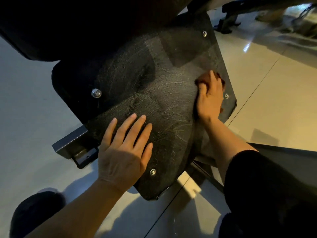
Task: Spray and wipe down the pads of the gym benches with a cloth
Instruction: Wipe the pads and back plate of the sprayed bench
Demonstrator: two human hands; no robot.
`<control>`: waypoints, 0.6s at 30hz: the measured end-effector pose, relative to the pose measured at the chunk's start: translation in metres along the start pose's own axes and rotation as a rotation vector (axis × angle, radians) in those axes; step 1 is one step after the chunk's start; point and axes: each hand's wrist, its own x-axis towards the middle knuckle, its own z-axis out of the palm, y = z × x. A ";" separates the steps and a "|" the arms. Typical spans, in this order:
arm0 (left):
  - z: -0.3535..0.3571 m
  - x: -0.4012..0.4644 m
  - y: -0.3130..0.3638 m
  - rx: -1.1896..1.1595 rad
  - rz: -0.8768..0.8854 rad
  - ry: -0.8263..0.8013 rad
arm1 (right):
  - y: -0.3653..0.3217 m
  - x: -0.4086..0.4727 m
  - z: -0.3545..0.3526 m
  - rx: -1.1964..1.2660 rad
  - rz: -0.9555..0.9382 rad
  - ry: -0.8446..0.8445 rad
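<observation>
Fingers (208,83) on reddish cloth (205,78), scuffed black plate (154,100)

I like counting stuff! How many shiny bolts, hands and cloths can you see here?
Shiny round silver metal bolts on the black scratched plate: 4
Bare hands: 2, left hand, right hand
Reddish-brown cloth: 1
Total: 7

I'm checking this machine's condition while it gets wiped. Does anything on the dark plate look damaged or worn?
Yes. The black plate is covered in fine curved scratches, and its edge looks ragged near the lower corner and at the right edge. The left hand rests flat on it; the right hand presses a reddish cloth.
</observation>
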 end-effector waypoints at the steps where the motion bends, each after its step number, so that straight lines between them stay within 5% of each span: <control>1: -0.001 0.000 0.001 -0.002 -0.006 -0.008 | 0.013 0.000 -0.008 0.013 0.132 0.013; 4: -0.003 0.000 0.001 0.003 -0.010 -0.041 | -0.002 -0.012 -0.004 0.012 0.269 0.053; 9: -0.005 0.001 0.003 0.035 -0.020 -0.102 | -0.102 -0.050 0.032 0.015 -0.455 -0.133; 11: -0.007 0.001 0.003 0.030 -0.022 -0.108 | -0.098 -0.039 0.028 -0.003 -0.562 -0.154; 13: -0.006 0.002 0.003 0.024 -0.021 -0.101 | -0.071 -0.020 0.022 -0.023 -0.465 -0.086; 18: -0.003 0.001 0.003 -0.004 -0.033 -0.068 | 0.019 -0.007 -0.007 -0.036 0.239 0.046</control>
